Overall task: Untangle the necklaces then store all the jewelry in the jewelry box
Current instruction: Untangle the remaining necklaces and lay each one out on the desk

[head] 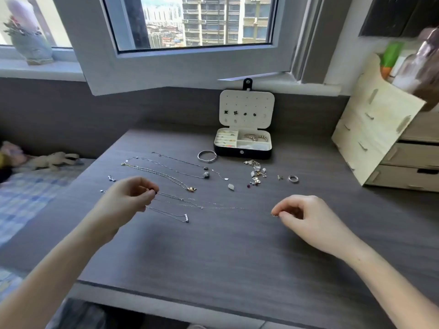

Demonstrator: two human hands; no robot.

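Note:
A thin silver necklace chain (213, 206) stretches across the dark table between my hands. My left hand (126, 198) pinches its left end beside a small dark bead. My right hand (301, 214) pinches the right end at the clasp. Several other necklaces (166, 169) lie spread out in rows beyond my left hand, and a short one (171, 214) lies just below the chain. The jewelry box (242, 153) stands open at the back, with earrings on its lid and pieces in its compartments.
A silver bangle (206, 156) lies left of the box. A pile of small earrings and charms (256, 172) and a ring (293, 179) lie in front of it. A wooden drawer organizer (380, 129) stands at the right. An open window frame (99, 74) overhangs the table's back.

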